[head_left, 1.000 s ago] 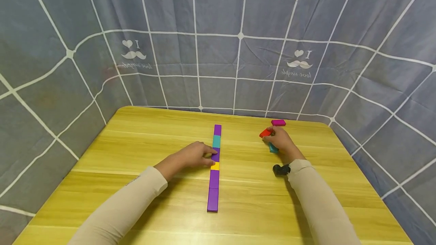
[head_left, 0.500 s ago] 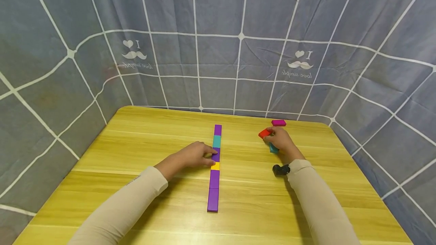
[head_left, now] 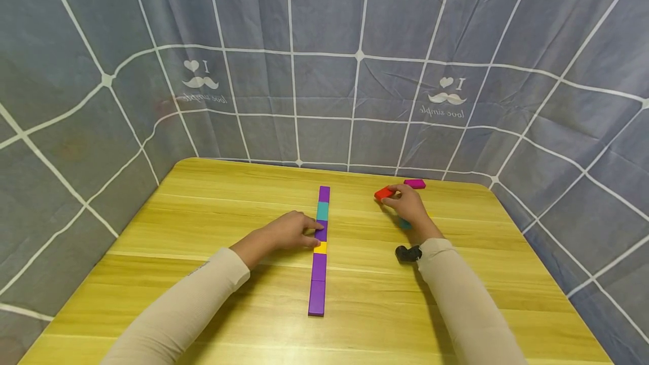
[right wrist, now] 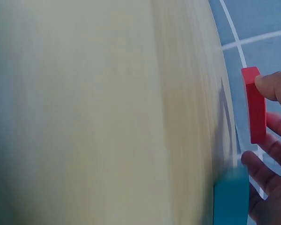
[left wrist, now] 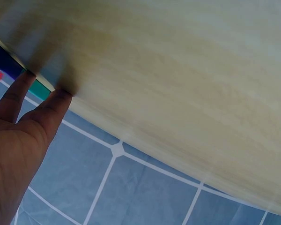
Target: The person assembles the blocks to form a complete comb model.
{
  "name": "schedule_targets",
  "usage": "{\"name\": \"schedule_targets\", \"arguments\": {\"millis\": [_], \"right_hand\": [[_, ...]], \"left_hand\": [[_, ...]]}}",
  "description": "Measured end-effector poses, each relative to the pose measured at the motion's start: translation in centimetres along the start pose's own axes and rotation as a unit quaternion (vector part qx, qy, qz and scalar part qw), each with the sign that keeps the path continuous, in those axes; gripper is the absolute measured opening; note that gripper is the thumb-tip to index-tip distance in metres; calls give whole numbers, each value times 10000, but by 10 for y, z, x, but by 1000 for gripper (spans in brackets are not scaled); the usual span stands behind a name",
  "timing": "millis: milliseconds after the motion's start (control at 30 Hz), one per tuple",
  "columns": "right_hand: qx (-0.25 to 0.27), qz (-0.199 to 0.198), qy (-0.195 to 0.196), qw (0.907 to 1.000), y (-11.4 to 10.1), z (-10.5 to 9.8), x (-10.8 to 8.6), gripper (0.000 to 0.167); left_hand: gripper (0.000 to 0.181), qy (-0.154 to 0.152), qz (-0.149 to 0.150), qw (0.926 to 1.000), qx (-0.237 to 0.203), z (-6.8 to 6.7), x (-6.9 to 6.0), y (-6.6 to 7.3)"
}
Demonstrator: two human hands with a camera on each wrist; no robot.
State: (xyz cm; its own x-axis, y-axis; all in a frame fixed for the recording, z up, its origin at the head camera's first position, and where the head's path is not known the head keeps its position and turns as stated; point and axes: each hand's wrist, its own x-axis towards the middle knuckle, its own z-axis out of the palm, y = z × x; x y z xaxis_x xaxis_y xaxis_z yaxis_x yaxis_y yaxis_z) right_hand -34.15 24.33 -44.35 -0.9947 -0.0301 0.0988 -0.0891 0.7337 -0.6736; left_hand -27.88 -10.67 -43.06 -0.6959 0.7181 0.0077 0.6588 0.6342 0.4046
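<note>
4 purple blocks (head_left: pixel 316 297); 2 teal (head_left: pixel 323 211); 1 red block (head_left: pixel 382 194); 1 magenta (head_left: pixel 415 184); at least 1 yellow (head_left: pixel 320 248).

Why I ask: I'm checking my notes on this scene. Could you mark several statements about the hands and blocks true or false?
1. The right hand holds a red block. True.
2. The left hand touches the row of blocks. True.
3. The red block lies in the row. False: it is held apart from it.
4. The row's nearest block is yellow. False: it is a purple block.
5. The magenta block lies near the far edge of the table. True.
</note>
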Motion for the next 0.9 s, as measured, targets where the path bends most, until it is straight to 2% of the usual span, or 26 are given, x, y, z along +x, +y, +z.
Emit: {"name": "schedule_targets", "arguments": {"millis": [333,600,767,900], "right_hand": [[265,-71,-43,9996,-17,24,8,48],[679,4,-169,9975,-32,43,9,44],[629,25,-289,9976,-41,50,5,43],[355,7,-371,9987,-44,53,2,46]], "left_hand": [[42,-28,-45,10000,9,0,2,1],[44,-85,-116,9999,-7,1,2,-2],[43,-85,-106,9999,-15,2,3,-1],[43,-79,-78,9999,-27,1,2,-1]]}}
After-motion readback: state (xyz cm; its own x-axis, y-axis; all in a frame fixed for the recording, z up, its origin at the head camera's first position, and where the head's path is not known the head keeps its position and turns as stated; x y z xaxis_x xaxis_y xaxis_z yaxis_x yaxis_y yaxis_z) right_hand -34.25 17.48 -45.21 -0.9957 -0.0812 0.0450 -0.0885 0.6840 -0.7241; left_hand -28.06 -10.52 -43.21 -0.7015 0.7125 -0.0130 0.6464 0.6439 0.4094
